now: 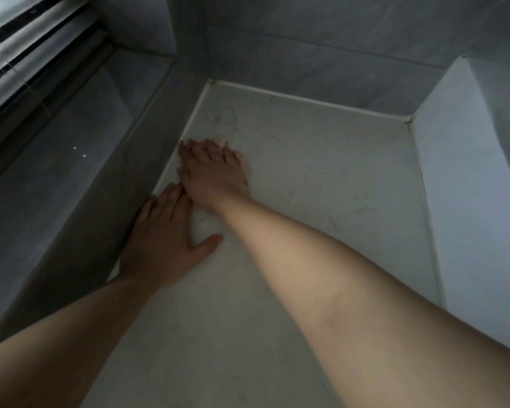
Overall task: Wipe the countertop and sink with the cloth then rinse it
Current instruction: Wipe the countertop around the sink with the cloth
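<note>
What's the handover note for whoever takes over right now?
Left hand: flat on the countertop by the left wall edge, holding nothing.
Right hand: fingers spread, pressing the cloth onto the countertop along the left wall, short of the far corner. Only pinkish edges of the cloth show past the fingers.
Done: wiping is under way; I cannot tell how much is covered. Grey marks near the far corner may be veining or dirt.
Left: finish the countertop, wipe the sink, rinse the cloth. The sink is not in view.
</note>
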Motion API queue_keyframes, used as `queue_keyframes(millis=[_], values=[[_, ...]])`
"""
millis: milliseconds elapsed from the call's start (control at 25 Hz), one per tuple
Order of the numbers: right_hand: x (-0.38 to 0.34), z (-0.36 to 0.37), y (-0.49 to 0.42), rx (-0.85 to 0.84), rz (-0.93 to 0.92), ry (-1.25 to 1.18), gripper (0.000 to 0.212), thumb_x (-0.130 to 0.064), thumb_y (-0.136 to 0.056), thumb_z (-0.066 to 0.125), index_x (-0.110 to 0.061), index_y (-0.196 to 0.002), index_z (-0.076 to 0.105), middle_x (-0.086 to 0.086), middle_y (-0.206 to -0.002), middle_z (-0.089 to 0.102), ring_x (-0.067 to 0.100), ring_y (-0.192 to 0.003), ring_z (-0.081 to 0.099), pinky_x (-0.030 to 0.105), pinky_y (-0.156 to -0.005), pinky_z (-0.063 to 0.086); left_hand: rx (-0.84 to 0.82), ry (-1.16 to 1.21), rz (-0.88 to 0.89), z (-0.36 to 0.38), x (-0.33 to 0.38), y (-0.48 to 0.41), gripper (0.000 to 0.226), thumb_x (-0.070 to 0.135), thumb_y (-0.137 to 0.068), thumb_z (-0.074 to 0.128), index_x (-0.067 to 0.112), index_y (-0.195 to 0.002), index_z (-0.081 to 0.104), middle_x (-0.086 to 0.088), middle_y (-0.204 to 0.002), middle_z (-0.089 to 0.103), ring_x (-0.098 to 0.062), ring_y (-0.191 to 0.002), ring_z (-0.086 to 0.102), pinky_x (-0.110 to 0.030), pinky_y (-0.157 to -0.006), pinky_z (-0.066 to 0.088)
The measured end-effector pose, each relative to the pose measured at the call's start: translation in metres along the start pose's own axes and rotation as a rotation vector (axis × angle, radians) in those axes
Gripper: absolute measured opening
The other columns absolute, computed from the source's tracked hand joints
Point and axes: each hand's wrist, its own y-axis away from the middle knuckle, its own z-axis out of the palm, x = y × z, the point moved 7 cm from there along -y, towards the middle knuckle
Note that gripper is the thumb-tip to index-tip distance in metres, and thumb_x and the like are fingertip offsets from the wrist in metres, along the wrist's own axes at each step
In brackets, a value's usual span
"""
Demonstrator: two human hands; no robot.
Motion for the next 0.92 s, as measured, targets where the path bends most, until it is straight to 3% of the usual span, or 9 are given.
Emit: queue_keyframes(millis=[120, 280, 400, 520, 680, 800, 920], values=[[0.020, -0.005, 0.012, -0.014, -0.086, 0.059, 0.050, -0.039, -0.100, 0.022, -0.030, -0.149, 0.018, -0.009, -0.157, 0.016, 0.016, -0.145, 0.010, 0.037, -0.115, 0.006, 0.000, -0.007, 0.003, 0.000, 0.002, 0.001, 0.101, 0.073, -0.068, 0.020, 0.005, -0.143, 0.030, -0.012, -0.151, 0.029, -0.022, -0.141, 0.023, -0.037, -0.113, 0.012], [0.133, -0.028, 0.077, 0.129, 0.290, 0.100, 0.052, -0.039, -0.096, 0.028, -0.028, -0.147, 0.023, -0.005, -0.156, 0.022, 0.019, -0.143, 0.017, 0.041, -0.114, 0.012, -0.027, -0.010, 0.001, -0.001, 0.002, 0.002, 0.103, 0.074, -0.068, 0.015, 0.006, -0.144, 0.027, -0.010, -0.154, 0.023, -0.021, -0.142, 0.018, -0.036, -0.114, 0.009], [0.217, -0.046, 0.150, 0.130, 0.579, 0.115, 0.055, -0.039, -0.096, 0.024, -0.025, -0.148, 0.021, -0.001, -0.157, 0.019, 0.023, -0.144, 0.015, 0.044, -0.116, 0.009, -0.010, -0.020, 0.007, -0.001, 0.003, 0.002, 0.102, 0.073, -0.069, 0.015, 0.004, -0.143, 0.029, -0.012, -0.153, 0.026, -0.023, -0.141, 0.021, -0.039, -0.114, 0.012], [0.234, -0.045, 0.197, 0.163, 0.709, 0.096, 0.062, -0.041, -0.091, 0.016, -0.019, -0.149, 0.021, 0.005, -0.156, 0.021, 0.028, -0.143, 0.017, 0.042, -0.116, 0.010, -0.007, -0.028, 0.008, -0.002, 0.004, 0.001, 0.102, 0.073, -0.069, 0.016, 0.002, -0.141, 0.032, -0.015, -0.151, 0.029, -0.026, -0.140, 0.025, -0.041, -0.112, 0.016], [0.175, -0.029, 0.242, 0.200, 0.577, 0.190, 0.070, -0.044, -0.084, 0.014, -0.015, -0.143, 0.037, 0.011, -0.149, 0.037, 0.032, -0.136, 0.033, 0.048, -0.111, 0.021, -0.012, -0.008, -0.021, -0.005, 0.005, 0.005, 0.104, 0.073, -0.068, 0.012, 0.003, -0.142, 0.031, -0.014, -0.151, 0.028, -0.026, -0.140, 0.024, -0.041, -0.113, 0.016], [0.177, -0.029, 0.257, 0.116, 0.469, 0.217, 0.071, -0.048, -0.082, 0.012, -0.021, -0.145, 0.034, 0.007, -0.152, 0.033, 0.028, -0.138, 0.030, 0.045, -0.113, 0.019, -0.021, 0.012, -0.074, -0.008, 0.008, 0.015, 0.089, 0.068, -0.082, 0.023, 0.004, -0.143, 0.028, -0.015, -0.152, 0.027, -0.027, -0.141, 0.022, -0.041, -0.112, 0.016], [0.205, -0.038, 0.241, 0.135, 0.607, 0.172, 0.071, -0.048, -0.083, 0.011, -0.023, -0.147, 0.026, 0.005, -0.155, 0.025, 0.028, -0.141, 0.020, 0.043, -0.116, 0.012, -0.121, 0.007, -0.081, -0.002, 0.010, 0.032, 0.073, 0.054, -0.093, 0.029, 0.010, -0.148, 0.011, -0.008, -0.157, 0.009, -0.023, -0.144, 0.005, -0.037, -0.115, 0.004]])
